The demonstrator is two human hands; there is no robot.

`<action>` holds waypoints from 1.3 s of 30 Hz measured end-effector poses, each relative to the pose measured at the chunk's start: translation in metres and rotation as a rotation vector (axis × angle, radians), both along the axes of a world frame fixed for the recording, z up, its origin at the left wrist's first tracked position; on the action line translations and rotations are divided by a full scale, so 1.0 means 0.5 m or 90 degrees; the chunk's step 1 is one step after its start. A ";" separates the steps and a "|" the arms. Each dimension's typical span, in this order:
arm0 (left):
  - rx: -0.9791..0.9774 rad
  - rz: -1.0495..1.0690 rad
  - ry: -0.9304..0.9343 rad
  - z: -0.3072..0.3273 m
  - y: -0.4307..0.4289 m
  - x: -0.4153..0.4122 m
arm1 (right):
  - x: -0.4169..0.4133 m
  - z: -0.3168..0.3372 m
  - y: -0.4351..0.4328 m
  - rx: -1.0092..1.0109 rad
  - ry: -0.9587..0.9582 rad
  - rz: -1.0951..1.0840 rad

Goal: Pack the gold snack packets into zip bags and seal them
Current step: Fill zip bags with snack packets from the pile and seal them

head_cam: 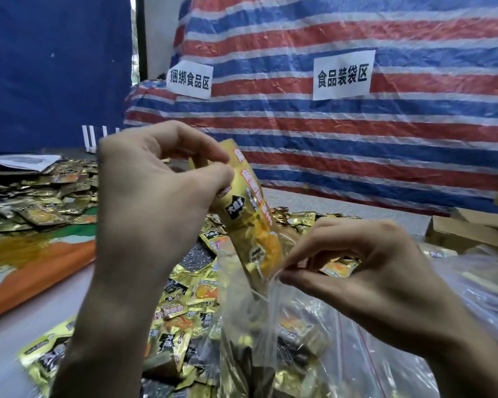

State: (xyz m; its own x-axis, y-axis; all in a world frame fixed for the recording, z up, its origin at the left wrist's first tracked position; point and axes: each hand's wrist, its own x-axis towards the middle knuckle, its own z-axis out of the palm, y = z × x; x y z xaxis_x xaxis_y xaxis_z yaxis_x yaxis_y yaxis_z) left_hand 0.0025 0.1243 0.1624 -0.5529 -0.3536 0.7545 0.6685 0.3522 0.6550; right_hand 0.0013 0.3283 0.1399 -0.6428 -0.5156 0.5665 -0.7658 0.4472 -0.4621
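My left hand grips the upper part of a gold snack packet, which tilts down to the right. Its lower end sits in the mouth of a clear zip bag. My right hand pinches the bag's rim beside the packet's bottom corner and holds the mouth apart. Several gold packets show through the bag's wall. A loose heap of gold packets lies on the table under both hands.
Another spread of gold packets covers the table at the far left, beside an orange and green sheet. Cardboard boxes stand at the right. Clear bags lie under my right wrist. A striped tarp hangs behind.
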 end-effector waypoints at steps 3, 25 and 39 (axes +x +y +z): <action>-0.058 0.058 -0.044 -0.013 0.035 -0.003 | -0.014 -0.010 0.000 -0.028 0.028 -0.022; -0.583 -0.145 -0.268 -0.015 -0.077 -0.016 | -0.007 -0.022 -0.022 0.057 0.050 -0.101; -0.506 -0.262 -0.329 -0.029 -0.174 -0.063 | -0.062 -0.034 0.010 0.028 -0.178 -0.067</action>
State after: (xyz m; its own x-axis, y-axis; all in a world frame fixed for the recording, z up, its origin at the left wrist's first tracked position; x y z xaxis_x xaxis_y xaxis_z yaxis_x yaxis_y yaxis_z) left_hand -0.0291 0.0371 0.1478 -0.8414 0.4330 0.3234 0.5381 0.6163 0.5750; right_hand -0.0297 0.3330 0.1231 -0.8218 -0.4581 0.3388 -0.5603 0.5412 -0.6270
